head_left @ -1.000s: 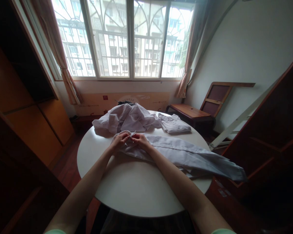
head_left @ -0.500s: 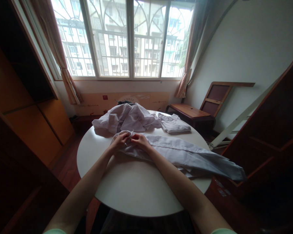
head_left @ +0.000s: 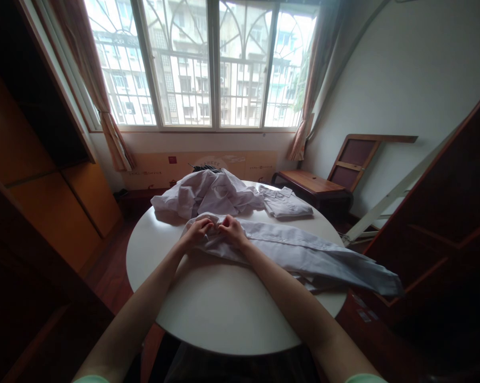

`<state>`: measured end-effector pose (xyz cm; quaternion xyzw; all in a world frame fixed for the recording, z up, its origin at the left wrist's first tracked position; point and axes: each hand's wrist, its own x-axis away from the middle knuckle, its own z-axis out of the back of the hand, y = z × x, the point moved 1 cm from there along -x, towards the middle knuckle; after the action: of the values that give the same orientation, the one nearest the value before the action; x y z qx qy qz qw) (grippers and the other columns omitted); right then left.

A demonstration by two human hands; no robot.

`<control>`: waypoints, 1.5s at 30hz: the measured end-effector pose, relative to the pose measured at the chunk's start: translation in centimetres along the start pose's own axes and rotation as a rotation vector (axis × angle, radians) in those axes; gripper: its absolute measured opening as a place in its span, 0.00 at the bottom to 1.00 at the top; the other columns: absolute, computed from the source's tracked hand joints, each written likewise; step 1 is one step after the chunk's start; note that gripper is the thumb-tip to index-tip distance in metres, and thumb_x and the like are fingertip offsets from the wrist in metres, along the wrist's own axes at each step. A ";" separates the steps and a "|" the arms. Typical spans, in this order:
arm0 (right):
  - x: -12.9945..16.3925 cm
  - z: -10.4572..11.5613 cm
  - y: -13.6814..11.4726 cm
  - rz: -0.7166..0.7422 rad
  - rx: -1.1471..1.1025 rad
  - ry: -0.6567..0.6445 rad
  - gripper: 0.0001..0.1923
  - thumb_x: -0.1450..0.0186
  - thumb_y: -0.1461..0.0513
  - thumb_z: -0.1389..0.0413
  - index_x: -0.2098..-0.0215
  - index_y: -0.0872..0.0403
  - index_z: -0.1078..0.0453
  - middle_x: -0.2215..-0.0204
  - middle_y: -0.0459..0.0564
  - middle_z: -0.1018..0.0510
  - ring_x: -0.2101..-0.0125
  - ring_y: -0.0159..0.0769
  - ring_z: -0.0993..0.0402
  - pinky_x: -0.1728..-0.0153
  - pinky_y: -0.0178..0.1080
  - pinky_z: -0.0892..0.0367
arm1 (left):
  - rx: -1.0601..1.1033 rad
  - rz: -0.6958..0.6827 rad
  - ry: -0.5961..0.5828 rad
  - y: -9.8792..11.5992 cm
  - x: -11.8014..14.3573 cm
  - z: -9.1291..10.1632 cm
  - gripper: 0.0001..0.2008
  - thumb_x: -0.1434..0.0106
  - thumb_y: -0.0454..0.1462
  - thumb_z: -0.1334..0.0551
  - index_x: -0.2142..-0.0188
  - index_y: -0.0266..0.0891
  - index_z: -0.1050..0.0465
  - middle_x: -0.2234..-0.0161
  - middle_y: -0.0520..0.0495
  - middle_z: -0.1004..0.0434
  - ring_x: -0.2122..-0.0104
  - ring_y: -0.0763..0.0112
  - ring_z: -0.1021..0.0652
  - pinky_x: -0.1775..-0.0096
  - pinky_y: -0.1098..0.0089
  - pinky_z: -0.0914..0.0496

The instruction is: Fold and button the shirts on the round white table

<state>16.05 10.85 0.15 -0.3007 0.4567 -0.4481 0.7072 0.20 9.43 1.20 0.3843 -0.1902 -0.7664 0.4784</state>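
Lying across the table [head_left: 208, 314], the shirt [head_left: 303, 252] is pinched at its ten o'clock end by the left hand [head_left: 198, 232] and right hand [head_left: 232, 232].

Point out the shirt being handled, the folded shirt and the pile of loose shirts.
shirt being handled [head_left: 303, 252]: head view, button placket at mid-length.
folded shirt [head_left: 285, 204]: head view, middle of its top face.
pile of loose shirts [head_left: 208, 194]: head view, centre of the crumpled heap.

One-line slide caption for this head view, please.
Both hands, left hand and right hand, pinch the collar end of a white shirt laid across a round white table.
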 end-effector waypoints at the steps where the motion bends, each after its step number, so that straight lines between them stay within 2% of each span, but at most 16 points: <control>1: 0.0 0.0 0.0 -0.026 0.001 0.034 0.06 0.49 0.63 0.46 0.78 0.54 0.42 0.82 0.40 0.34 0.79 0.27 0.38 0.78 0.30 0.43 | 0.005 0.010 0.011 0.0 0.0 0.0 0.12 0.42 0.42 0.47 0.76 0.39 0.33 0.75 0.51 0.30 0.75 0.73 0.31 0.72 0.74 0.37; 4: -0.1 0.2 -0.2 -0.071 -0.032 0.113 0.03 0.47 0.63 0.48 0.75 0.53 0.41 0.81 0.41 0.33 0.79 0.29 0.36 0.77 0.31 0.41 | 0.006 0.046 0.116 -0.2 -0.2 0.1 0.14 0.41 0.44 0.50 0.75 0.39 0.34 0.75 0.50 0.30 0.75 0.72 0.31 0.72 0.73 0.38; 9: -0.1 0.3 -0.3 0.023 0.055 0.309 0.06 0.43 0.59 0.51 0.74 0.54 0.39 0.77 0.45 0.31 0.75 0.32 0.34 0.70 0.35 0.39 | 0.030 0.212 0.403 -0.6 -0.1 0.9 0.18 0.39 0.44 0.54 0.72 0.38 0.32 0.74 0.48 0.28 0.75 0.70 0.31 0.71 0.71 0.39; 13: 0.1 0.1 -0.2 0.090 0.111 0.318 0.05 0.42 0.62 0.55 0.71 0.54 0.39 0.75 0.46 0.31 0.74 0.33 0.35 0.69 0.36 0.39 | -0.019 0.376 0.524 -0.8 0.3 1.7 0.20 0.40 0.47 0.54 0.76 0.38 0.32 0.80 0.48 0.31 0.78 0.70 0.33 0.75 0.71 0.42; 19: 0.4 -0.8 -0.2 0.370 0.287 0.252 0.11 0.50 0.68 0.51 0.67 0.55 0.38 0.69 0.50 0.31 0.65 0.38 0.35 0.60 0.40 0.39 | -0.229 0.532 0.596 -0.5 0.6 2.2 0.15 0.42 0.45 0.49 0.78 0.39 0.34 0.80 0.48 0.31 0.79 0.71 0.33 0.76 0.72 0.46; 26: 0.5 -1.2 0.0 0.377 0.418 0.168 0.15 0.50 0.69 0.50 0.64 0.56 0.36 0.66 0.51 0.30 0.64 0.39 0.36 0.59 0.40 0.40 | -0.280 0.558 0.600 -0.2 0.9 3.0 0.13 0.43 0.43 0.48 0.78 0.39 0.35 0.78 0.48 0.29 0.78 0.72 0.32 0.76 0.73 0.45; 30: 0.7 -1.3 -0.3 0.375 0.504 0.134 0.11 0.49 0.71 0.50 0.67 0.55 0.34 0.68 0.50 0.30 0.64 0.38 0.36 0.58 0.39 0.41 | -0.292 0.539 0.593 -0.8 1.0 3.1 0.12 0.43 0.43 0.47 0.77 0.39 0.35 0.78 0.49 0.31 0.78 0.71 0.32 0.75 0.72 0.43; 33: 0.6 -1.2 -0.3 0.316 0.537 0.143 0.07 0.45 0.69 0.49 0.69 0.55 0.33 0.69 0.50 0.29 0.65 0.38 0.35 0.59 0.39 0.41 | -0.353 0.443 0.644 -0.9 1.0 2.9 0.09 0.42 0.41 0.47 0.74 0.38 0.35 0.76 0.47 0.30 0.75 0.69 0.31 0.71 0.70 0.40; 35: 0.5 -1.1 -0.2 0.280 0.536 0.146 0.05 0.43 0.68 0.49 0.70 0.56 0.32 0.70 0.50 0.28 0.66 0.37 0.34 0.60 0.38 0.41 | -0.430 0.269 0.734 -0.4 1.0 2.7 0.06 0.43 0.37 0.45 0.69 0.36 0.35 0.71 0.44 0.29 0.69 0.66 0.29 0.65 0.68 0.37; 37: 0.4 -1.0 -0.1 0.261 0.533 0.144 0.04 0.42 0.67 0.48 0.70 0.56 0.32 0.70 0.50 0.28 0.66 0.36 0.34 0.60 0.37 0.41 | -0.480 0.045 0.765 0.4 1.0 2.1 0.06 0.44 0.35 0.45 0.66 0.36 0.36 0.66 0.42 0.29 0.63 0.63 0.29 0.59 0.65 0.37; 40: 0.5 -0.9 -0.2 0.247 0.553 0.142 0.04 0.41 0.67 0.48 0.70 0.55 0.31 0.70 0.50 0.27 0.66 0.35 0.34 0.60 0.36 0.41 | -0.454 -0.186 0.613 1.7 0.9 0.6 0.04 0.43 0.33 0.46 0.66 0.38 0.37 0.67 0.45 0.30 0.63 0.65 0.29 0.59 0.67 0.36; 42: 0.5 -0.8 -0.3 0.239 0.572 0.146 0.04 0.40 0.66 0.48 0.70 0.55 0.31 0.70 0.50 0.27 0.66 0.35 0.34 0.61 0.36 0.41 | -0.440 -0.238 0.464 2.4 0.8 -0.4 0.01 0.44 0.34 0.45 0.70 0.39 0.37 0.71 0.48 0.31 0.67 0.68 0.29 0.63 0.70 0.35; 45: 0.5 -0.7 -0.4 0.229 0.580 0.158 0.05 0.40 0.66 0.49 0.70 0.55 0.32 0.70 0.50 0.27 0.66 0.35 0.33 0.62 0.35 0.42 | -0.469 -0.238 0.306 2.6 0.8 -1.6 0.03 0.44 0.35 0.43 0.74 0.40 0.37 0.73 0.50 0.32 0.70 0.70 0.30 0.67 0.72 0.36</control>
<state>15.38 10.18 0.02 0.0023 0.3945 -0.4991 0.7715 2.76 7.68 1.58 0.3940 0.1126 -0.7733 0.4839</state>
